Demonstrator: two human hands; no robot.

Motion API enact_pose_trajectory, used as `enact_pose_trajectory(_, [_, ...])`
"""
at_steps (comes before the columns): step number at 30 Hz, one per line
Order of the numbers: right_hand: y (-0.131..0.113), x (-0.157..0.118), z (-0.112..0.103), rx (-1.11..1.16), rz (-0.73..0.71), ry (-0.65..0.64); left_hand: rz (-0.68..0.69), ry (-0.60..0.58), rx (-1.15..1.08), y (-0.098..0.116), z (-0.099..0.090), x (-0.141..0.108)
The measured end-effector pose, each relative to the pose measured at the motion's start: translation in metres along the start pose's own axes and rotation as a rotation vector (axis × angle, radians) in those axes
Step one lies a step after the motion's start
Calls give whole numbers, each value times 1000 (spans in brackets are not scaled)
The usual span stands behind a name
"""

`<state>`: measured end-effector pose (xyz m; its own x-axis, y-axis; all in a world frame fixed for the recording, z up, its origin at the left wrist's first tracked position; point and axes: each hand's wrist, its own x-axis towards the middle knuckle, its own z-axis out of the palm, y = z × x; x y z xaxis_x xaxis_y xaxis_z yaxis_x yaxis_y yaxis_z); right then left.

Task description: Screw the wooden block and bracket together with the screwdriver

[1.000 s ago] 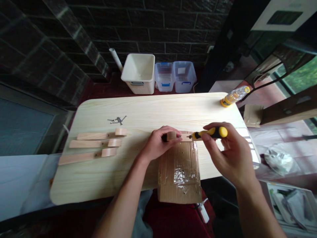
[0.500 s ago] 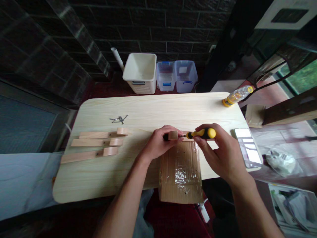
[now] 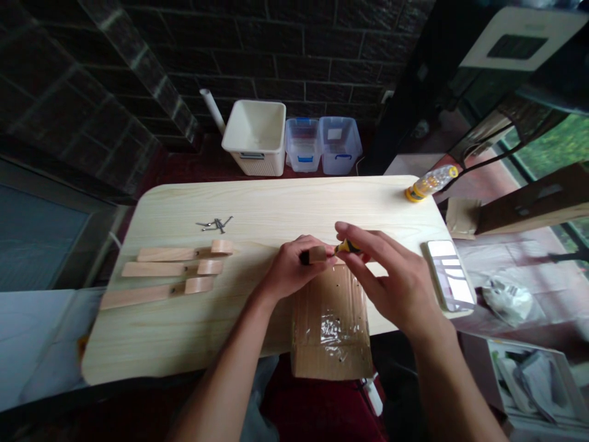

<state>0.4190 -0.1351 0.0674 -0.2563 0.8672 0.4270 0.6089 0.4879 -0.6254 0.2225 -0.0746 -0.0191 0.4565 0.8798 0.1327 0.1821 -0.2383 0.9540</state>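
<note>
Bench lot: wooden pieces, screws, screwdriver and two working hands

Table [image 3: 276, 205]: pale wood grain, rounded corners. Contents, left to right:

- Wooden pieces [image 3: 153, 269], three: flat strips lying side by side, well apart from the hands, each with a curved block at its right end.
- Screws [image 3: 215, 224]: small loose heap, just beyond the strips.
- Cream bin [image 3: 257, 161]: on the floor, past the far edge.
- Left hand [image 3: 289, 263]: thumb and fingers pinching the held piece.
- Held piece [image 3: 317, 255]: wooden, curved block showing, set at the far end of the cardboard.
- Clear boxes [image 3: 302, 146], two: blue clasps, beside the bin.
- Cardboard [image 3: 331, 313]: taped, overhanging the near edge.
- Screwdriver [image 3: 348, 246]: yellow and black, pointing left toward the held piece; contact at the tip unclear.
- Right hand [image 3: 396, 270]: thumb and fingers closed about the handle, mostly hiding it; forefinger raised.
- Bottle [image 3: 430, 183]: transparent, yellow at both ends, far right corner.
- Phone [image 3: 448, 276]: flat, reflective, near the right edge.
</note>
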Motion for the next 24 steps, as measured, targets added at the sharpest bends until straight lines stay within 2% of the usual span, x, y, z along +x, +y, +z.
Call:
enact_pose_trajectory(3, [1,-4,4,52,-37,-43,-2,-2,21,-1,-1,0])
enact_pose_trajectory(11, [-2,-5,-3,53,14,-83,5,-22,19,-1,-2,-1])
enact_pose_trajectory(19, [1,0,10,-36,-8,65,9,-33,41,3,-3,-1])
enact_pose_trajectory(24, [2,-1,11,-26,-50,58,0,-37,31,2,-4,-1])
